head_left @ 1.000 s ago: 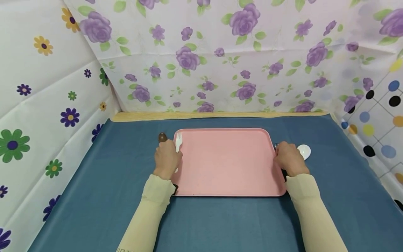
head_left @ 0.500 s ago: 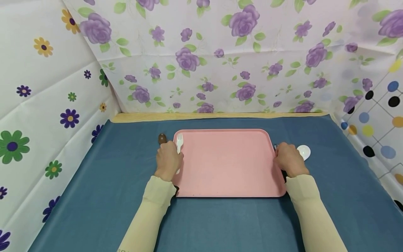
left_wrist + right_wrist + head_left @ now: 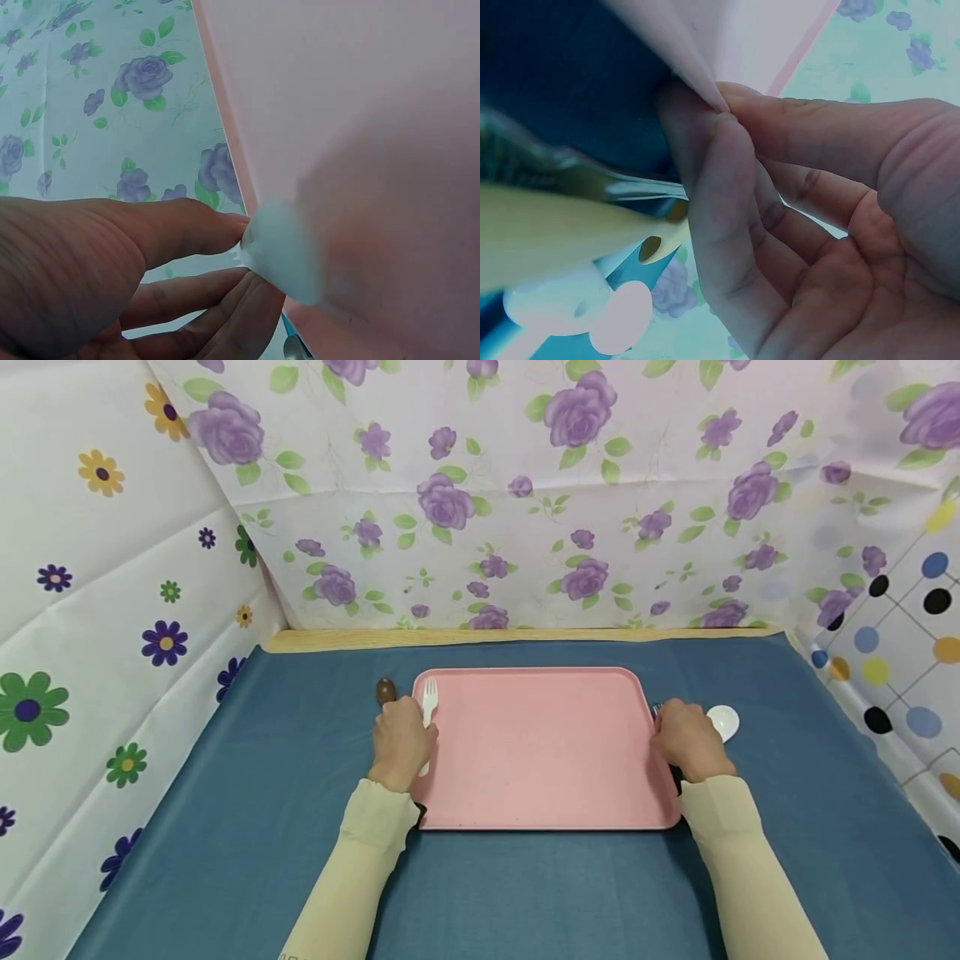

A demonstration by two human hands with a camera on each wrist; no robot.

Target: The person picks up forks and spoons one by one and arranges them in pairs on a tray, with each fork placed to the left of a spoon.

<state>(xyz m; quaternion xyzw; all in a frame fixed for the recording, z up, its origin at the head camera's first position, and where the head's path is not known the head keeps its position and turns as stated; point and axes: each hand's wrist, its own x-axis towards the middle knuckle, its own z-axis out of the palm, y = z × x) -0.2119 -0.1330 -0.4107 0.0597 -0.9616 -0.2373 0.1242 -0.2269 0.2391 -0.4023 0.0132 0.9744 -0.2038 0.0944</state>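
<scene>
A pink tray (image 3: 540, 752) lies on the blue cloth in the head view. At its left rim my left hand (image 3: 401, 743) pinches a white fork (image 3: 430, 697), tines pointing away from me; the fork's middle is hidden by the hand. In the left wrist view the fork's pale end (image 3: 281, 255) sticks out blurred from between thumb and fingers, over the tray (image 3: 247, 135). My right hand (image 3: 686, 739) pinches the tray's right rim between thumb and forefinger, as the right wrist view shows at the fingertips (image 3: 731, 124).
A brown rounded spoon end (image 3: 386, 690) shows beyond my left hand. Metal tines (image 3: 657, 708) peek out by my right hand, and a white spoon (image 3: 724, 722) lies just right of it. Flowered sheets (image 3: 510, 493) wall in the blue-covered table (image 3: 540, 893) at the back and sides.
My left hand has shifted slightly to the right together with the white fork, mostly in the first half second. My right hand and the tray stay in place.
</scene>
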